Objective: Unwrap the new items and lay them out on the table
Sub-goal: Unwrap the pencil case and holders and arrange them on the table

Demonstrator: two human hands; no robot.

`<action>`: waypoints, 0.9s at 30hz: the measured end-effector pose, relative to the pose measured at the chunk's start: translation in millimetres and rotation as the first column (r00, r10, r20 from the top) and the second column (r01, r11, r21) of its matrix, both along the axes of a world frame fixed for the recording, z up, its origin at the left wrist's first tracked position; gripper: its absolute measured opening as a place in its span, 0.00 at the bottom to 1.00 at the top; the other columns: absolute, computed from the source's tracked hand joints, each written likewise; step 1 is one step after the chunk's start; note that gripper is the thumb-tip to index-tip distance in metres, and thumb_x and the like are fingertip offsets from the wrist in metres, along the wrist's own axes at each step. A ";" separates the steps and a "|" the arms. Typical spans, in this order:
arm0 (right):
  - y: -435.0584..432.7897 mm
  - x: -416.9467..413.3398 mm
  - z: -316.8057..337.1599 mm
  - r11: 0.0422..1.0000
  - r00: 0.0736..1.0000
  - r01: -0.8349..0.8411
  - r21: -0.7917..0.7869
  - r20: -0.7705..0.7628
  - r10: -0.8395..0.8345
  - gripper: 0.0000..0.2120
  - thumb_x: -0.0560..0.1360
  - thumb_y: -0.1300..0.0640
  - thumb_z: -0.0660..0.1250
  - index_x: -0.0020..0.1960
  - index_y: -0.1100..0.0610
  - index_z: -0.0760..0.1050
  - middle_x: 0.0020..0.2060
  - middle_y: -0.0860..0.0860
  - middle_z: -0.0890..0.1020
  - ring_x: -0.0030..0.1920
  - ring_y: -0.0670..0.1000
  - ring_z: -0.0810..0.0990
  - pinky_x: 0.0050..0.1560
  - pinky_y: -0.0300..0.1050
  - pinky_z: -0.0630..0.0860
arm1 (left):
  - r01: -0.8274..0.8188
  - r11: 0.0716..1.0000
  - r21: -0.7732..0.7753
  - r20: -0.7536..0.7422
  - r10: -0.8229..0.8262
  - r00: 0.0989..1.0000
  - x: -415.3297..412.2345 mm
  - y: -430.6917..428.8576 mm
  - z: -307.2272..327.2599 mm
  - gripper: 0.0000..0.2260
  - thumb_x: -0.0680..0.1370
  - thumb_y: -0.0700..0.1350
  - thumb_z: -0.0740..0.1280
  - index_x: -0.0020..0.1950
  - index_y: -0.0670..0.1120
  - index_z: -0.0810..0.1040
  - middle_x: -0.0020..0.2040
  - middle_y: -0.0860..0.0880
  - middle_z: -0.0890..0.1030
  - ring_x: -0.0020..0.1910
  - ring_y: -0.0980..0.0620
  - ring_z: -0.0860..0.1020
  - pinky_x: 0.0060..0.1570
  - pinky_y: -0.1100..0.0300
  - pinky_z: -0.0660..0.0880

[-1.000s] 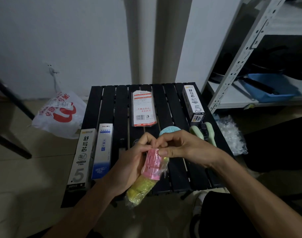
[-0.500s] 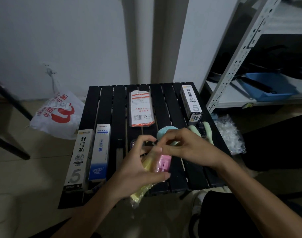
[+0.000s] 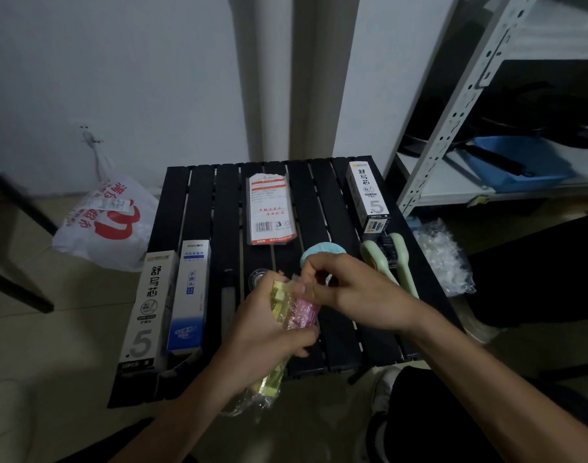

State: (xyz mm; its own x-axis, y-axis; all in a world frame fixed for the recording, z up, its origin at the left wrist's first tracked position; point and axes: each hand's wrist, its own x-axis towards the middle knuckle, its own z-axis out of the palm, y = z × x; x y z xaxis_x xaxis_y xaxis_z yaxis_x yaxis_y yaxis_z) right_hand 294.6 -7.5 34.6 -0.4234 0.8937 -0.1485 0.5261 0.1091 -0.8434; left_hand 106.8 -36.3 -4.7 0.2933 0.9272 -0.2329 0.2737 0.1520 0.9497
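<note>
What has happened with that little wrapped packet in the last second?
The left hand has turned the wrapped packet in its grip. Pink sat above yellow before, and now they show side by side. The right hand still pinches the wrapper's top end, and nothing has come out yet. The boxes and card on the table have not moved.

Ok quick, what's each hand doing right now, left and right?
Left hand: grips the plastic-wrapped pack of yellow and pink pieces.
Right hand: pinches the clear wrapper at the pack's top end.
</note>
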 end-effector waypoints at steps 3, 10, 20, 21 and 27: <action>-3.8 -2.2 2.0 0.992 0.999 -0.015 0.126 -0.035 0.019 0.10 0.83 0.54 0.69 0.45 0.56 0.74 0.38 0.51 0.80 0.38 0.46 0.76 0.43 0.47 0.74 | -0.010 1.000 0.014 -0.026 0.010 1.000 0.4 1.7 3.1 0.23 0.68 0.37 0.79 0.55 0.52 0.73 0.44 0.47 0.82 0.39 0.44 0.83 0.32 0.49 0.82; -16.6 -14.0 -1.7 0.890 0.993 -0.032 0.456 0.116 -0.024 0.05 0.82 0.59 0.63 0.48 0.54 0.70 0.41 0.45 0.74 0.42 0.44 0.73 0.41 0.40 0.70 | -0.063 0.998 0.023 -0.037 0.064 0.997 -1.9 6.3 4.8 0.22 0.67 0.35 0.78 0.55 0.49 0.74 0.45 0.44 0.82 0.41 0.40 0.82 0.33 0.45 0.79; -48.0 -57.4 -10.1 0.847 0.930 0.147 0.511 0.219 -0.294 0.14 0.82 0.54 0.67 0.46 0.49 0.62 0.39 0.49 0.77 0.37 0.53 0.77 0.36 0.44 0.65 | -0.239 0.966 0.101 -0.095 0.249 0.964 -5.4 14.1 0.0 0.12 0.75 0.42 0.74 0.52 0.54 0.75 0.43 0.52 0.83 0.42 0.54 0.82 0.35 0.60 0.79; -49.0 -58.6 -11.6 0.836 0.933 0.154 0.527 0.200 -0.298 0.13 0.82 0.54 0.68 0.46 0.50 0.63 0.39 0.49 0.77 0.36 0.52 0.77 0.36 0.43 0.65 | -0.236 0.965 0.112 -0.109 0.249 0.962 -6.0 14.8 0.2 0.12 0.76 0.42 0.74 0.52 0.54 0.74 0.44 0.51 0.82 0.42 0.53 0.82 0.35 0.59 0.79; -27.8 -35.4 -2.8 0.822 0.953 0.284 0.494 -0.054 -0.297 0.04 0.82 0.57 0.68 0.49 0.53 0.80 0.41 0.46 0.82 0.40 0.45 0.82 0.41 0.38 0.76 | -0.210 0.968 0.138 -0.078 0.222 0.972 -10.3 9.8 9.1 0.27 0.63 0.46 0.83 0.53 0.58 0.71 0.45 0.56 0.81 0.39 0.58 0.82 0.31 0.63 0.76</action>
